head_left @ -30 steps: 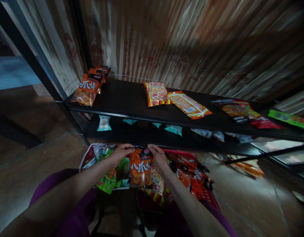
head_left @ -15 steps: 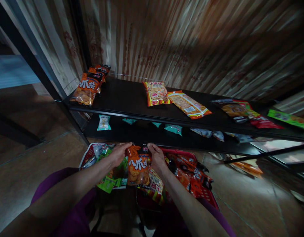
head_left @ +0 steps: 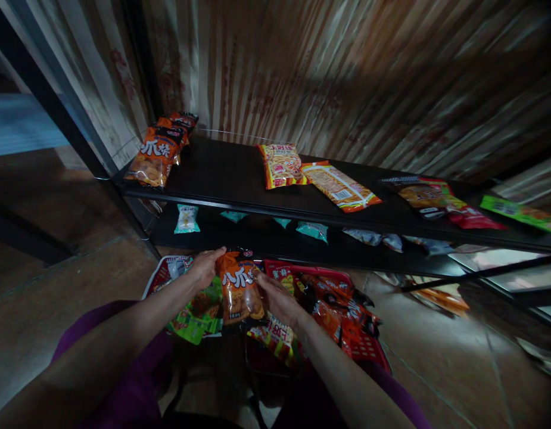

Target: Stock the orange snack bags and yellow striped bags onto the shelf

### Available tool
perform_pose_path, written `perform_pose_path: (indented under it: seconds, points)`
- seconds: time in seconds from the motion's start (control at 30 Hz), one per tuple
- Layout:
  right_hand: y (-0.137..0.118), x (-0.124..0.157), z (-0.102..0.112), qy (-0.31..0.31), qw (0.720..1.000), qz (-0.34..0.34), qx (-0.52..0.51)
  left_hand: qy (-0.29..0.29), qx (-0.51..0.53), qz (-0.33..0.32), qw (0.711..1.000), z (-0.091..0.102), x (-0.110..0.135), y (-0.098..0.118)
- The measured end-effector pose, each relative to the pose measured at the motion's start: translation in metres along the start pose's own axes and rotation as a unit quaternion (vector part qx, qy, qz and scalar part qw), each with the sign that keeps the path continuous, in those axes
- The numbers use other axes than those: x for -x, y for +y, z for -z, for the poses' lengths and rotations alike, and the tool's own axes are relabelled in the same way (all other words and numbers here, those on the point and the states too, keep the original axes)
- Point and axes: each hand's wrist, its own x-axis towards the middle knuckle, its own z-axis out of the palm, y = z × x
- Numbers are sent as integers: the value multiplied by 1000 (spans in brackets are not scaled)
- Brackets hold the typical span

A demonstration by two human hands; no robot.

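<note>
Dark shelving (head_left: 221, 173) stands beyond the left hand (head_left: 206, 268), which pinches an orange snack bag (head_left: 239, 293), the right hand (head_left: 279, 298) at its edge (grip unclear; moving it likely needs both).

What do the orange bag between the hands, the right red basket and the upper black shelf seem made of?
Orange bag: probably thin, glossy plastic film, with highlights and creases. Red basket: likely moulded plastic, given regular holes in its wall. Black shelf: smooth, faint sheen; painted metal or laminated board, can't tell.
</note>
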Motion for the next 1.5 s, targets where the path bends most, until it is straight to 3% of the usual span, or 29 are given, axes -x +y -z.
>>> perform_pose_path:
  seconds: [0.2,0.33,0.6,0.77,1.03,1.23,1.5]
  points:
    - [4,6,-4,-25,999,13,34,11,15,-17,1000,-4,-3,2]
    - [9,7,-10,-11,997,69,40,-50,13,-23,998,-6,-2,4]
    - [14,0,-4,43,997,70,12,-115,-68,29,991,-4,10,1]
    - [11,-1,-6,68,996,49,-16,-53,-87,10,995,-4,8,-4]
    - [9,1,-8,16,997,53,-52,12,-66,-23,997,-4,3,-1]
    - [13,4,-10,17,996,34,-79,36,-60,-39,997,-4,0,-2]
    - [20,2,-11,62,996,4,-62,56,-37,-40,997,-4,0,0]
